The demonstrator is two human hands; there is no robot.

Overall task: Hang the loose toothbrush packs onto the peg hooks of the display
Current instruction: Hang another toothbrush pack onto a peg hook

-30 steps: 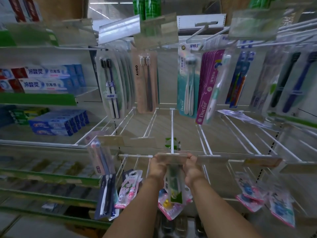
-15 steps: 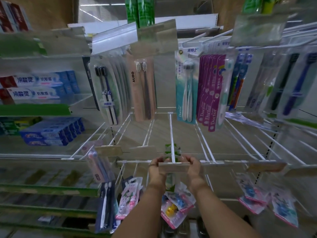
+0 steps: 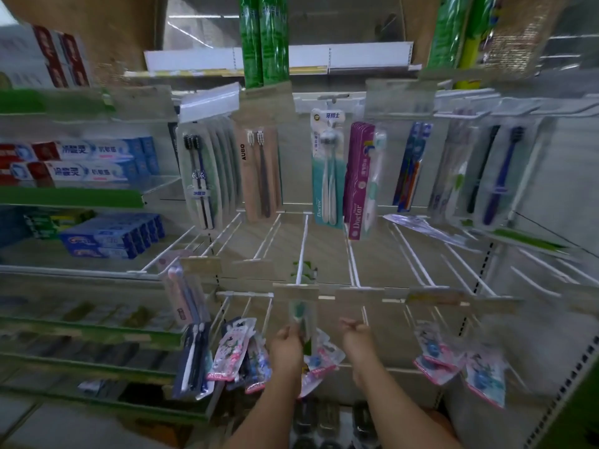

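Note:
A green toothbrush pack [image 3: 303, 314] hangs from the middle peg hook [image 3: 303, 251] of the centre row, just behind its price tag [image 3: 295, 291]. My left hand [image 3: 287, 345] is below the tag and pinches the pack's lower part. My right hand [image 3: 355, 333] hovers to the right of the pack, apart from it, with its fingers curled and nothing in them. The view is blurred, so I cannot see how the pack's hole sits on the hook.
Kids' toothbrush packs [image 3: 238, 351] hang on the lower row, more at the right [image 3: 437, 358]. The upper row holds adult packs [image 3: 327, 170]. Bare white peg hooks [image 3: 411, 254] flank the centre hook. Toothpaste boxes [image 3: 97, 163] fill the left shelves.
Both hands have dropped from the price tag at the hook's tip to below it. The right hand has let go of the pack, which now hangs from the hook. The camera tilted up.

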